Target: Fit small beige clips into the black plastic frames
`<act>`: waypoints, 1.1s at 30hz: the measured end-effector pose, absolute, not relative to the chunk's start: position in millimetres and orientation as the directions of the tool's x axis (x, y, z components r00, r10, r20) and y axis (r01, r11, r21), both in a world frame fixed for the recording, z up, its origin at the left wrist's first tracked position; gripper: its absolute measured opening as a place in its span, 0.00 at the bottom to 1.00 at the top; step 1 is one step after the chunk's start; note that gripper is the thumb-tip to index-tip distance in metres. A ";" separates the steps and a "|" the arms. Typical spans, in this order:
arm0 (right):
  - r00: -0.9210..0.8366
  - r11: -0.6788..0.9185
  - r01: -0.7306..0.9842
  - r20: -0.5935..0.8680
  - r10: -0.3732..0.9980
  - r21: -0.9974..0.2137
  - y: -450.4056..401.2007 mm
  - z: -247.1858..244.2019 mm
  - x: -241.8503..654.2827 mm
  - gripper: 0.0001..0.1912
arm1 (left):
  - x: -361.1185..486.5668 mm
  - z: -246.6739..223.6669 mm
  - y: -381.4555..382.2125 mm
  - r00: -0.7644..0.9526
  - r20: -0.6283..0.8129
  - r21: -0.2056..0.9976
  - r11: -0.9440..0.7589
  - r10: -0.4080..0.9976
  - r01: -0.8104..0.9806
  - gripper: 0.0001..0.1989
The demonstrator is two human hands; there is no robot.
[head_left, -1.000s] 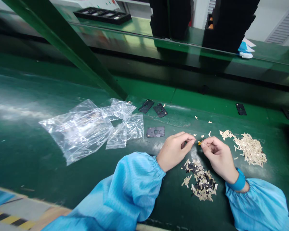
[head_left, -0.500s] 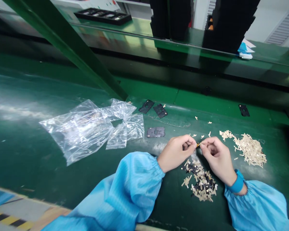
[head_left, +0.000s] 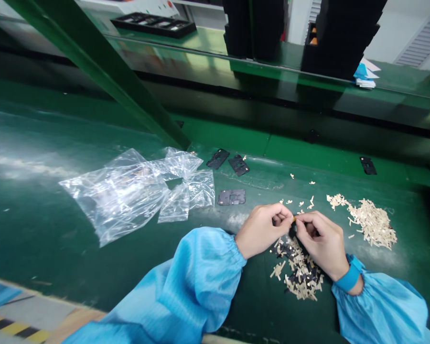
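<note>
My left hand (head_left: 264, 226) and my right hand (head_left: 322, 241) meet fingertip to fingertip, each in a pinch. Between them is a tiny yellowish strip (head_left: 294, 219), mostly covered by the fingers. Just below lies a pile of small beige and black pieces (head_left: 303, 279), partly behind my right hand. Right of that hand is a larger heap of small beige pieces (head_left: 374, 223), with a smaller cluster (head_left: 336, 201) beside it. A few single beige bits (head_left: 311, 202) lie beyond my fingers. Left of my left hand rests a flat black plastic part (head_left: 231, 197).
Clear plastic bags (head_left: 129, 191) lie crumpled on the green table (head_left: 39, 229). Two more black parts (head_left: 239, 165) are behind. Another black part (head_left: 368, 166) lies on a green strip at the back. A slanted green post (head_left: 103, 71) rises at left; black stacks (head_left: 340, 38) stand beyond.
My right hand has moved slightly left and down, closer to my left fingertips, covering more of the strip. Black parts on the back green strip have shifted a little to the right.
</note>
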State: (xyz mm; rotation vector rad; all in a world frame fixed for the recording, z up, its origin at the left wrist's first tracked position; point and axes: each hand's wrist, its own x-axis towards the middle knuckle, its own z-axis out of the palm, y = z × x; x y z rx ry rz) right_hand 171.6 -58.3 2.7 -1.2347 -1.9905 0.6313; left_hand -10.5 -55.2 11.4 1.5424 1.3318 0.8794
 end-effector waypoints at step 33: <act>-0.209 0.203 0.451 0.118 0.971 -0.869 -34.7 5.8 183.9 0.16 | -45.1 7.1 -46.2 0.461 0.781 0.139 -0.837 0.421 0.529 0.07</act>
